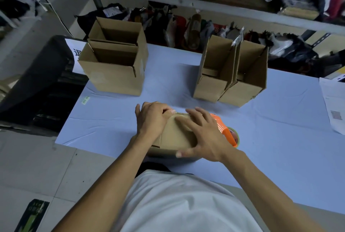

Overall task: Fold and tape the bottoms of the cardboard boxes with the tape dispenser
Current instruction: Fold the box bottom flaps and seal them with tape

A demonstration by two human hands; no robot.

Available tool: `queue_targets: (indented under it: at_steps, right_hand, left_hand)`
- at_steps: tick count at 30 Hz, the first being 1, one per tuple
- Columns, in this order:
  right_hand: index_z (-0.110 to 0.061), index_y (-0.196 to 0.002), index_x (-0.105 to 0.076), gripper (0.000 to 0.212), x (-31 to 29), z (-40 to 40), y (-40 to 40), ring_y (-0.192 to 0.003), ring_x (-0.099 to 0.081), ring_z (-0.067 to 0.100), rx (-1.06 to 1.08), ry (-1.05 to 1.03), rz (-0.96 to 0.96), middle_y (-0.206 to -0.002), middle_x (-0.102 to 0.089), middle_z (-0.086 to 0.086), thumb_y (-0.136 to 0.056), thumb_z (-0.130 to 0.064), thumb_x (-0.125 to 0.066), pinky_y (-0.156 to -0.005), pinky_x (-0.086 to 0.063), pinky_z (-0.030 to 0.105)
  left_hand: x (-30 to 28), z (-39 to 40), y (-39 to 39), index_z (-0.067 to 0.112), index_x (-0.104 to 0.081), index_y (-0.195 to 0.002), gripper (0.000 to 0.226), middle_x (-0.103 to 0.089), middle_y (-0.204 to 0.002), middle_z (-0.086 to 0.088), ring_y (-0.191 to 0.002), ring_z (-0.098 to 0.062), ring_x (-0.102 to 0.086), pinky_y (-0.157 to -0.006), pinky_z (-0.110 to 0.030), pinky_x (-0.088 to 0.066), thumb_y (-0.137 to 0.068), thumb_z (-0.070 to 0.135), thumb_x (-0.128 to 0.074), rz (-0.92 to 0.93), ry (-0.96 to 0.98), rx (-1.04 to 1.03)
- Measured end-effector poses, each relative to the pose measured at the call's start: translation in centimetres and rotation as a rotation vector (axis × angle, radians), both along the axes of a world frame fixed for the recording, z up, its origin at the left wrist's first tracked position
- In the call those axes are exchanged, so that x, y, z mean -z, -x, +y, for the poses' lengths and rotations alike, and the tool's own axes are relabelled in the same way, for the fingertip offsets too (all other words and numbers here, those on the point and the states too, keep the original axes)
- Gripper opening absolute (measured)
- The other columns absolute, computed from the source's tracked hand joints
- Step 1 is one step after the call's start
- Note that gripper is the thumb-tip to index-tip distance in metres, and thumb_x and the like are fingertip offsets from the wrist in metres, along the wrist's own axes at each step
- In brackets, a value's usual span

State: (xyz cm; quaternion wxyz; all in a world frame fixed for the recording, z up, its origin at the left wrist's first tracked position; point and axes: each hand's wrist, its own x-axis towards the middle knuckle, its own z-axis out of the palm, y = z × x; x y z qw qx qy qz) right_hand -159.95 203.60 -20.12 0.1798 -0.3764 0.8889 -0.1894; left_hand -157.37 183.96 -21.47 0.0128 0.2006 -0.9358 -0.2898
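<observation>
Blue-clothed table (280, 157) bears cardboard boxes (115, 75), tape dispenser (226, 134), perhaps papers (332, 105).

Both forearms extend forward from the torso and converge toward the centre of the view, bare from the elbow down. The left hand (152, 118) is positioned palm down with the wrist slightly flexed; its fingers (169, 111) curl over the far left edge of the cardboard surface beneath, and the thumb points away from the body. The right hand (202, 134) lies flat, palm down, fingers spread and angled toward the left hand, with the thumb extended back toward the body along the near edge. Neither hand is closed around anything; both press downward. The fingertips of the two hands are near each other but apart.
</observation>
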Motion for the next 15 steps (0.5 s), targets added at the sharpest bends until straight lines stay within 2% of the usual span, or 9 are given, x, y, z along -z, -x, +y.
queue_targets:
  at_steps: [2,3,5,8,10,12,13,15]
  right_hand:
    - [-0.045,-0.15,-0.02,0.109,0.0,0.3,0.2,-0.14,-0.019,0.028,-0.073,-0.143,0.09,-0.156,-0.024,0.002,-0.056,-0.085,-0.057,-0.113,-0.021,0.05]
    - [-0.046,-0.149,-0.02,0.108,-0.1,0.4,0.3,-0.134,-0.026,0.029,-0.044,-0.15,0.122,-0.152,-0.028,0.002,-0.055,-0.081,-0.061,-0.108,-0.027,0.047]
    - [-0.047,-0.148,-0.025,0.105,-0.1,1.0,0.7,-0.123,-0.034,0.026,0.11,-0.045,0.098,-0.143,-0.036,-0.002,-0.056,-0.076,-0.067,-0.096,-0.034,0.036]
    - [-0.051,-0.144,-0.033,0.098,0.2,2.6,1.3,-0.122,-0.039,0.014,0.444,0.189,-0.168,-0.133,-0.043,-0.016,-0.055,-0.069,-0.07,-0.093,-0.037,0.032]
    - [-0.057,-0.137,-0.04,0.086,0.5,3.6,1.3,-0.118,-0.052,0.01,0.653,0.358,-0.394,-0.13,-0.052,-0.023,-0.058,-0.067,-0.071,-0.09,-0.048,0.037]
    - [-0.058,-0.13,-0.049,0.07,1.0,4.1,1.0,-0.112,-0.059,0.011,0.785,0.52,-0.597,-0.125,-0.061,-0.018,-0.064,-0.065,-0.07,-0.086,-0.051,0.037]
    - [-0.055,-0.128,-0.053,0.063,1.5,4.3,0.6,-0.107,-0.06,0.012,0.823,0.585,-0.691,-0.122,-0.065,-0.015,-0.068,-0.063,-0.068,-0.081,-0.05,0.033]
    - [-0.041,-0.122,-0.064,0.049,2.7,4.5,-0.1,-0.096,-0.058,0.015,0.861,0.684,-0.84,-0.11,-0.069,-0.011,-0.077,-0.06,-0.064,-0.069,-0.045,0.026]
  left_hand:
    - [0.0,-0.7,0.1,0.031,-0.073,-0.098,0.024,-0.067,-0.1,0.006,-0.107,-0.025,-0.055,-0.102,-0.043,-0.037,-0.087,0.05,-0.063,-0.014,-0.029,0.009]
    - [0.0,-1.2,0.1,0.03,-0.069,-0.112,0.034,-0.066,-0.112,0.002,-0.112,-0.025,-0.054,-0.1,-0.04,-0.04,-0.086,0.051,-0.064,-0.017,-0.075,-0.008]
    - [-0.3,-2.6,0.1,0.024,-0.053,-0.135,0.052,-0.057,-0.13,-0.001,-0.119,-0.02,-0.051,-0.1,-0.034,-0.042,-0.089,0.048,-0.062,0.0,-0.295,-0.097]
    - [-0.3,-4.4,-0.8,0.027,-0.028,-0.149,0.057,-0.048,-0.139,0.002,-0.121,-0.014,-0.048,-0.088,-0.022,-0.036,-0.098,0.047,-0.047,-0.013,-0.626,-0.212]
    - [0.1,-4.2,-1.7,0.027,-0.016,-0.153,0.064,-0.036,-0.152,-0.003,-0.132,-0.015,-0.04,-0.098,-0.025,-0.033,-0.1,0.049,-0.043,-0.112,-0.681,-0.186]
    - [0.6,-3.0,-2.5,0.024,-0.004,-0.155,0.078,-0.026,-0.158,-0.004,-0.142,-0.02,-0.031,-0.11,-0.031,-0.026,-0.097,0.049,-0.05,-0.211,-0.701,-0.153]
    - [0.9,-2.4,-2.9,0.023,-0.007,-0.155,0.078,-0.031,-0.156,-0.001,-0.14,-0.02,-0.036,-0.112,-0.034,-0.028,-0.097,0.047,-0.052,-0.222,-0.765,-0.16]
    - [1.7,-1.4,-3.5,0.027,-0.034,-0.145,0.049,-0.051,-0.143,0.005,-0.126,-0.013,-0.053,-0.109,-0.036,-0.04,-0.1,0.033,-0.052,-0.139,-0.902,-0.157]
